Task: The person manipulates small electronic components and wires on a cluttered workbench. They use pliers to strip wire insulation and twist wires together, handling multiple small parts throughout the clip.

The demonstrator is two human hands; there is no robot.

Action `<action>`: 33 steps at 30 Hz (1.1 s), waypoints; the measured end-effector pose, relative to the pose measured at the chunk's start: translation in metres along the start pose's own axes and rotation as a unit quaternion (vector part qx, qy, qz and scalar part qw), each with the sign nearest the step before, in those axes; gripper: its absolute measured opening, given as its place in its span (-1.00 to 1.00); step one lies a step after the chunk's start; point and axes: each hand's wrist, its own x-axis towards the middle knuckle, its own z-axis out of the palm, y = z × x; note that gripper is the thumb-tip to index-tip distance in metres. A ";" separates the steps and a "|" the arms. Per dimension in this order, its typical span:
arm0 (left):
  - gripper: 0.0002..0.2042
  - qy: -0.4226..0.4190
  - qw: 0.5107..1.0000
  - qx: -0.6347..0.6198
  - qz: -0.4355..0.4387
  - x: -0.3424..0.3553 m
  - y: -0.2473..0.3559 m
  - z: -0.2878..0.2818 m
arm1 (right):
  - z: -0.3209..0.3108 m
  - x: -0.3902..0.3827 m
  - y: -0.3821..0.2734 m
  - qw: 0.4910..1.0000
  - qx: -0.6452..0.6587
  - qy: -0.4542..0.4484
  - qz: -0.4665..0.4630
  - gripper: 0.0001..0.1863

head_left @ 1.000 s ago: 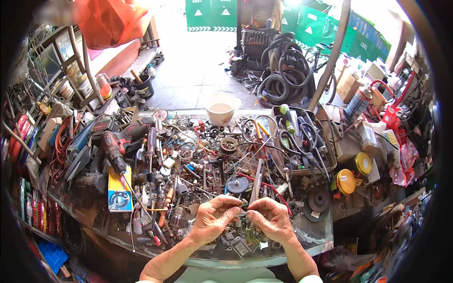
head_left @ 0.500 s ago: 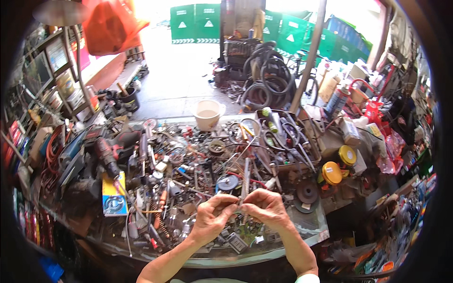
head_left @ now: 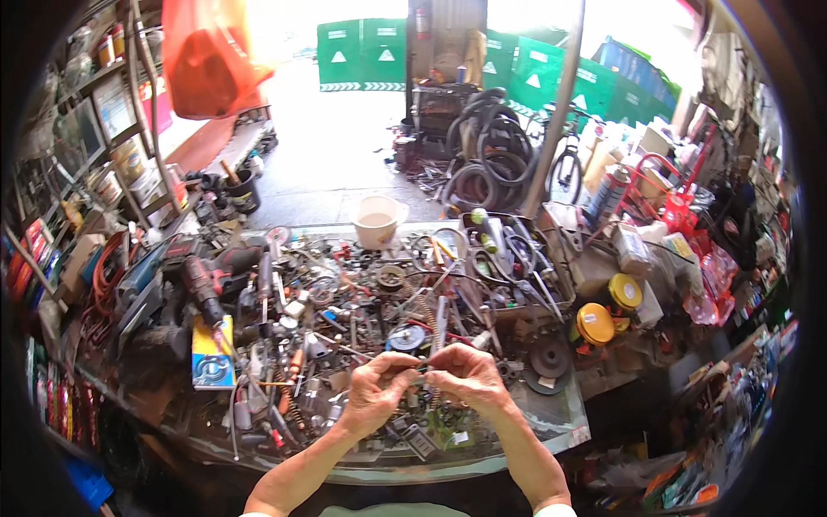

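Both my hands meet in a pinch above the front middle of a cluttered workbench. My left hand (head_left: 379,392) has its thumb and forefinger pressed together near the other fingertips. My right hand (head_left: 469,377) pinches from the opposite side. Whatever lies between the fingertips is too small to name. Just beyond them sit a round grey disc (head_left: 405,337) and a long coil spring (head_left: 425,308) among loose metal parts. Below the fingers lies a small grey block with slots (head_left: 419,443).
A white cup (head_left: 376,226) stands at the bench's far edge. On the left are a red and black power drill (head_left: 203,289) and a yellow and blue packet (head_left: 213,366). A box of tools (head_left: 517,258) and yellow-lidded tubs (head_left: 594,324) are to the right. An orange bag (head_left: 211,65) hangs at upper left.
The view has tilted up a little, so the surroundings sit lower. My hands stay together in a pinch, slightly further left in the picture.
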 end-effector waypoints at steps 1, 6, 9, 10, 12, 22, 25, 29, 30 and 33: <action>-0.84 0.008 1.000 -0.014 -0.005 -0.001 0.002 0.000 | 0.002 0.001 -0.001 1.000 -0.005 -0.007 -0.012 -0.74; -0.85 0.038 0.998 -0.042 0.030 -0.004 0.001 -0.003 | 0.013 0.003 -0.008 0.996 -0.046 -0.004 0.070 -0.70; -0.85 0.038 0.999 -0.024 0.002 0.001 0.005 0.000 | 0.000 0.001 -0.003 0.994 -0.017 -0.036 0.106 -0.58; -0.85 0.035 0.999 -0.025 -0.005 0.003 0.005 0.001 | -0.002 0.002 0.006 0.996 -0.045 -0.001 0.080 -0.65; -0.85 0.034 0.999 -0.014 -0.005 0.001 0.003 -0.002 | 0.009 -0.003 -0.006 0.998 -0.054 0.024 0.030 -0.76; -0.82 0.036 0.998 -0.034 -0.030 -0.001 0.005 -0.006 | 0.007 0.003 -0.008 0.995 -0.009 0.038 0.089 -0.73; -0.81 0.037 0.998 -0.037 -0.018 0.000 0.004 -0.004 | 0.002 0.003 0.002 0.997 -0.054 0.003 0.047 -0.73; -0.81 0.038 0.999 -0.029 -0.022 0.001 0.006 -0.005 | 0.006 0.000 -0.003 1.000 -0.025 -0.003 -0.004 -0.75; -0.81 0.040 0.999 -0.029 -0.019 0.000 0.005 -0.005 | 0.008 0.001 -0.005 0.999 -0.037 0.011 0.013 -0.75; -0.81 0.035 0.999 -0.010 -0.017 -0.002 0.005 -0.002 | 0.012 0.000 -0.010 0.993 -0.081 0.027 0.079 -0.72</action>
